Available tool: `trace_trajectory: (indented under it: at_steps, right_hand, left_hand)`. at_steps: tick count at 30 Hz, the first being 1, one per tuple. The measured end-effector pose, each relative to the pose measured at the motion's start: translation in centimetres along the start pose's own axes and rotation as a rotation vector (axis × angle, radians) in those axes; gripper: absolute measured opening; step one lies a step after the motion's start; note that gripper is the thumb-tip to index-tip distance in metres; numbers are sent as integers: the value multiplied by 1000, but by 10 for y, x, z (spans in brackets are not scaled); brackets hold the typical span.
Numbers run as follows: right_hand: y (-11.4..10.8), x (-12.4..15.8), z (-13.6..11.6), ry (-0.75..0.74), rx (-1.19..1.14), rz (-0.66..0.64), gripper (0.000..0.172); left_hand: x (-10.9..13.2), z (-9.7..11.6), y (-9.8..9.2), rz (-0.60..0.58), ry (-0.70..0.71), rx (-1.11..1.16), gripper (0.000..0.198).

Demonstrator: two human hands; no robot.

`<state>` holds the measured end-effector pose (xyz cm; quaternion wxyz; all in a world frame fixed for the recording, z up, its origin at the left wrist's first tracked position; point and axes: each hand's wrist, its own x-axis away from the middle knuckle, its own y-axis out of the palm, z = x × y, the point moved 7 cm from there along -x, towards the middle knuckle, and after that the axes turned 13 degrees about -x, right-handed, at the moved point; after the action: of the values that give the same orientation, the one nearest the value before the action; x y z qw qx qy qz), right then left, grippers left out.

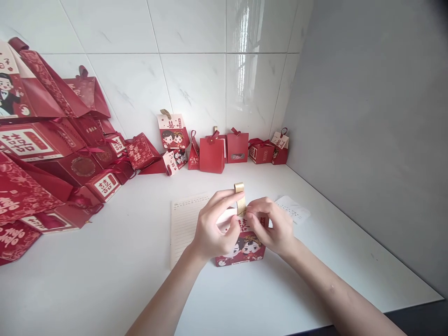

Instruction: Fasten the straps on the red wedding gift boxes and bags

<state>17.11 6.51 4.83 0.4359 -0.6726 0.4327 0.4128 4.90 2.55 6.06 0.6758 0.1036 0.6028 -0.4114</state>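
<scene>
A red and white gift box with cartoon figures and a printed character stands upright on the white table in front of me. From its top edge a gold ribbon loop sticks up. My left hand curls around the box's upper left, thumb near the front panel and a fingertip against the ribbon. At the ribbon's base, the fingers of my right hand are pinched together by the box's top right. The fingers partly hide the upper panel and the exact point where the ribbon is gripped.
Behind the box lies a lined sheet with handwriting, and a crumpled white paper is to the right. Red gift boxes line the tiled wall. A large pile of red boxes fills the left side. A grey wall borders the right.
</scene>
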Motion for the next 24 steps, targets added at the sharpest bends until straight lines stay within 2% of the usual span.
trace_trajectory:
  at_steps: [5,24]
  right_hand:
    - [0,1,4,62,-35,5,18]
    - [0,-3,0,56,-37,3,18]
  left_hand:
    - [1,-1,1,-5,-10,-14,47]
    - [1,-4,2,7,-54,2,39]
